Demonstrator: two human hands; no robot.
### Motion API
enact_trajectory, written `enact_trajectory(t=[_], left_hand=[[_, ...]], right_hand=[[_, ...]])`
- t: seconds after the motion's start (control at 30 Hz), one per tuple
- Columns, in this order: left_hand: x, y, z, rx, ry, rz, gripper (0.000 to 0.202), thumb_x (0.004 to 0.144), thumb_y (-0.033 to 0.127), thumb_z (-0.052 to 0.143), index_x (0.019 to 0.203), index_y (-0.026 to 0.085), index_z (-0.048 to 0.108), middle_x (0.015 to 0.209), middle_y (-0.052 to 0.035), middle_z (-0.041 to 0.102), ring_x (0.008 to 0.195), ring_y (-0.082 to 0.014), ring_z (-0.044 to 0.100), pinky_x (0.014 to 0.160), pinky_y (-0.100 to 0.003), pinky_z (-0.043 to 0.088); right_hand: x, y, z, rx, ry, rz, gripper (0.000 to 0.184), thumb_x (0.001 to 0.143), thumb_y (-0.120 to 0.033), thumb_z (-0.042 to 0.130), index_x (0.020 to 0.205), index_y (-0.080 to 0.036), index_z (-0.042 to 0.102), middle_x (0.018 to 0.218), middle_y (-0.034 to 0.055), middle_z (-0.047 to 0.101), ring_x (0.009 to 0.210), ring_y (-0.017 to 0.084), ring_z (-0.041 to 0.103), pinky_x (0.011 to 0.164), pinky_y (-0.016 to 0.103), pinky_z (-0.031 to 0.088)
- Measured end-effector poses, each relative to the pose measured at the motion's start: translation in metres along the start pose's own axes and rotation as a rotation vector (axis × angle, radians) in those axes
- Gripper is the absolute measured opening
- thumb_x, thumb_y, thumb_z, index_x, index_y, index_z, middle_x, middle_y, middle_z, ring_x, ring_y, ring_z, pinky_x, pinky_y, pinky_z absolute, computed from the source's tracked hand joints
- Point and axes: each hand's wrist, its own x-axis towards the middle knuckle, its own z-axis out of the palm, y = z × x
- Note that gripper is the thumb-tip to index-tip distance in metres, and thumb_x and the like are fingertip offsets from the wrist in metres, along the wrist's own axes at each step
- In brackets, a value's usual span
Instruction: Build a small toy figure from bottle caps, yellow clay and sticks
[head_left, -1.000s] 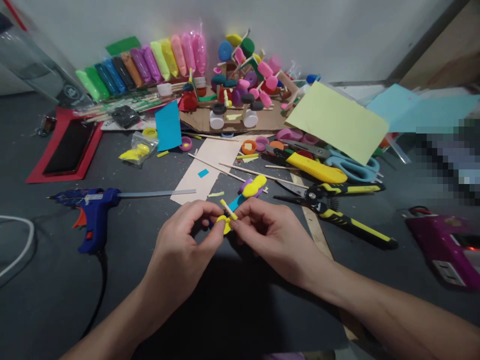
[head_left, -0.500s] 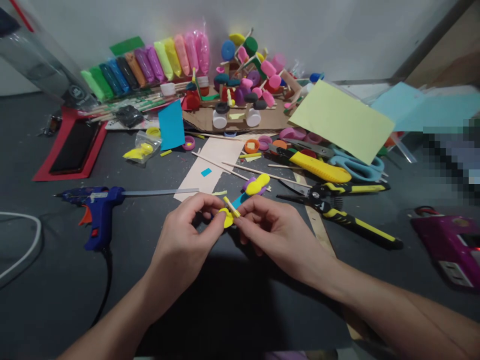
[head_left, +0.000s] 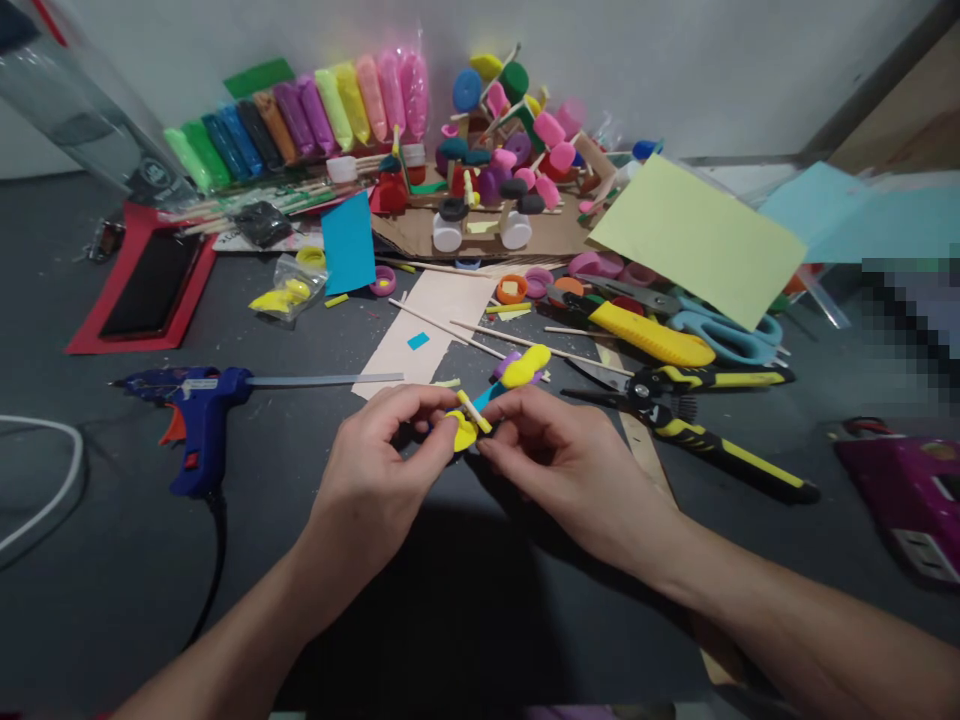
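Both hands meet at the middle of the dark table over a small clay-and-stick piece (head_left: 466,428). It has a yellow clay blob with a short pale stick through it and a blue strip that runs up to a second yellow and purple clay lump (head_left: 523,368). My left hand (head_left: 379,480) pinches the yellow blob from the left. My right hand (head_left: 559,462) pinches the same piece from the right, fingertips by the stick.
A blue glue gun (head_left: 191,408) lies at the left with its cord. Yellow-handled pliers (head_left: 701,415), a yellow knife (head_left: 645,335) and blue scissors (head_left: 724,335) lie at the right. Clay packets (head_left: 300,120), a clay model on cardboard (head_left: 487,170), paper sheets (head_left: 694,240) and a magenta device (head_left: 904,490) surround.
The view has shifted slightly, so the things on the table sit a little further right. Both hands stay pinched on the clay piece and turn it slightly.
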Motion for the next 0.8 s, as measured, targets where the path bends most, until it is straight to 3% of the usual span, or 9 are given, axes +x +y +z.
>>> enact_trajectory(t=[0.23, 0.6, 0.8], left_hand=[[0.0017, 0.0031, 0.0013, 0.002, -0.008, -0.002, 0.01, 0.082, 0.016, 0.065, 0.084, 0.023, 0.073, 0.082, 0.003, 0.071, 0.068, -0.0112, 0.059, 0.067, -0.021, 0.05], [0.0024, 0.0073, 0.0017, -0.002, -0.012, -0.016, 0.01, 0.081, 0.016, 0.066, 0.082, 0.023, 0.074, 0.077, 0.0036, 0.071, 0.066, -0.0111, 0.06, 0.066, -0.021, 0.05], [0.002, 0.0051, 0.0008, -0.001, -0.017, 0.018, 0.011, 0.083, 0.016, 0.065, 0.085, 0.023, 0.074, 0.085, 0.0028, 0.074, 0.075, -0.0114, 0.065, 0.071, -0.02, 0.052]], right_hand=[[0.0011, 0.0043, 0.0004, -0.175, 0.064, -0.084, 0.007, 0.092, -0.021, 0.06, 0.094, -0.021, 0.067, 0.065, -0.0046, 0.062, 0.055, 0.01, 0.053, 0.053, 0.02, 0.037], [0.0012, 0.0018, -0.0041, -0.265, 0.061, -0.136, 0.008, 0.092, -0.019, 0.062, 0.092, -0.021, 0.07, 0.076, -0.0023, 0.073, 0.065, 0.012, 0.064, 0.059, 0.021, 0.042], [0.0012, -0.0006, -0.0068, -0.37, 0.077, -0.147, 0.008, 0.092, -0.02, 0.065, 0.092, -0.022, 0.073, 0.067, -0.0039, 0.071, 0.057, 0.011, 0.061, 0.053, 0.021, 0.038]])
